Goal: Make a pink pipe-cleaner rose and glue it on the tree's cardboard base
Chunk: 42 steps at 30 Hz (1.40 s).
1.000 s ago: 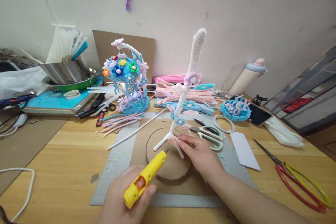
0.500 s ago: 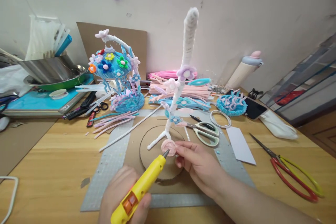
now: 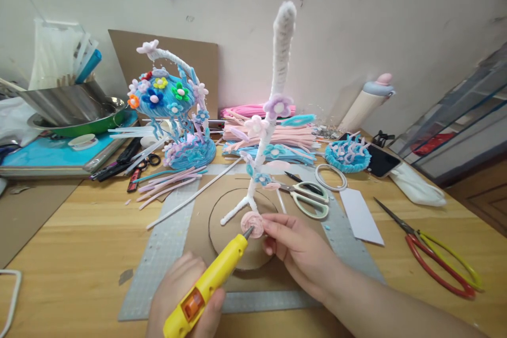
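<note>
My left hand point(image 3: 184, 290) is wrapped round a yellow hot glue gun point(image 3: 209, 285), whose metal nozzle points at a pink coiled pipe-cleaner disc point(image 3: 251, 220). The nozzle tip appears to meet the disc's face. Between thumb and fingers, my right hand point(image 3: 295, 243) pinches the disc by its right edge. Just behind it stands a white fuzzy pipe-cleaner stem point(image 3: 259, 158) with flowers and leaves on it and forked feet at its base. Beneath lies cardboard point(image 3: 198, 237) with a circle marked on it, on a grey cutting mat point(image 3: 158, 269).
Green-handled scissors point(image 3: 311, 198) and a ring of wire point(image 3: 331, 177) lie right of the stem. Red-and-yellow-handled scissors point(image 3: 435, 259) are farther right. A blue flowered pipe-cleaner piece point(image 3: 166, 100) stands at back left, near loose pipe cleaners point(image 3: 172, 185). A bottle point(image 3: 364, 105) leans by the wall.
The view has shifted slightly. Both hands keep their grips, and the nozzle stays at the pink disc's face.
</note>
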Tool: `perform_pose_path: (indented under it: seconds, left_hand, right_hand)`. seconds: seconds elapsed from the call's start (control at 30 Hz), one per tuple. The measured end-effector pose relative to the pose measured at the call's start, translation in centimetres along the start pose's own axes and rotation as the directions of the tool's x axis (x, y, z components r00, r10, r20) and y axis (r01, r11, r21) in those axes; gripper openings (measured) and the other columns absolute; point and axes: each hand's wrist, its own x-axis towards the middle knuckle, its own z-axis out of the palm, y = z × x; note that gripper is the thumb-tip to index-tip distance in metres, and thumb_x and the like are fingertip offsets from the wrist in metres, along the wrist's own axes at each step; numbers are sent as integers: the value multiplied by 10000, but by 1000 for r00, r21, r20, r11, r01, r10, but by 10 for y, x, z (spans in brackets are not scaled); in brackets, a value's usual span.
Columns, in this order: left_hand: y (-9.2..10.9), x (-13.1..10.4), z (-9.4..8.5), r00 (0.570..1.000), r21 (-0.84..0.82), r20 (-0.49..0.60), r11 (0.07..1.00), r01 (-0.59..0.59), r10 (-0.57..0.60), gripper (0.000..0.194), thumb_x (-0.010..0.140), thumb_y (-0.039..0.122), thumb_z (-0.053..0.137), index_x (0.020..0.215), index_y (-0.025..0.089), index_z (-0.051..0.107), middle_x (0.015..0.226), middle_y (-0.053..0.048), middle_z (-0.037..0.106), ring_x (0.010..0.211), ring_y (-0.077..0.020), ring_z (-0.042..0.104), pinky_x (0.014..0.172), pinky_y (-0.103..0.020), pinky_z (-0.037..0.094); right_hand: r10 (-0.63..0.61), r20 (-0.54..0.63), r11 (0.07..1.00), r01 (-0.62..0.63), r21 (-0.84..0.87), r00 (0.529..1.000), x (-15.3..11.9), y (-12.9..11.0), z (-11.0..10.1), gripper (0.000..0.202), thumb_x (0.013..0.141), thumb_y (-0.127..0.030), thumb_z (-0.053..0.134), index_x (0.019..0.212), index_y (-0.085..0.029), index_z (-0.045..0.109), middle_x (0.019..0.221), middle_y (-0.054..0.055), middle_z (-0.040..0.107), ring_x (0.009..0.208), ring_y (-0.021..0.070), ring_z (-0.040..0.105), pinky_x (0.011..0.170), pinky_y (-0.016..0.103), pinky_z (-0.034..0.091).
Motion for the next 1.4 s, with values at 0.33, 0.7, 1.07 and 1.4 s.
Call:
perform_pose_path:
  seconds: [0.33,0.7,1.07,1.4]
  left_hand:
    - [13,4,-2,1000,-141,0,990,20,-20,123,889,238,449,807,209,535,766,-46,582,726,-190,554,674,-319,455]
    - [-1,0,-2,995,33,-16,995,-93,93,273,900,269,412,636,223,358,578,23,390,553,-152,425,539,-297,335]
    - [0,-1,-3,998,43,-2,997,-70,70,247,877,210,444,643,226,363,583,32,397,539,-148,428,531,-278,341]
    - [1,2,0,997,24,-24,997,-69,70,251,892,213,428,650,229,362,581,37,382,536,-145,424,525,-275,339]
  right_hand:
    - [21,-3,1000,-21,15,1000,0,2,-2,250,697,-384,780,829,-173,763,843,58,687,718,120,516,575,215,371]
    - [37,24,998,-38,48,999,-1,2,-2,209,719,-363,763,814,-177,761,828,51,681,733,125,527,574,212,369]
    - [4,41,1000,-4,6,999,-1,2,-2,186,754,-349,733,832,-183,763,856,51,707,742,130,534,599,228,364]
    - [11,13,999,-11,34,1000,0,2,-2,206,719,-362,763,837,-192,763,842,47,715,727,124,537,609,229,362]
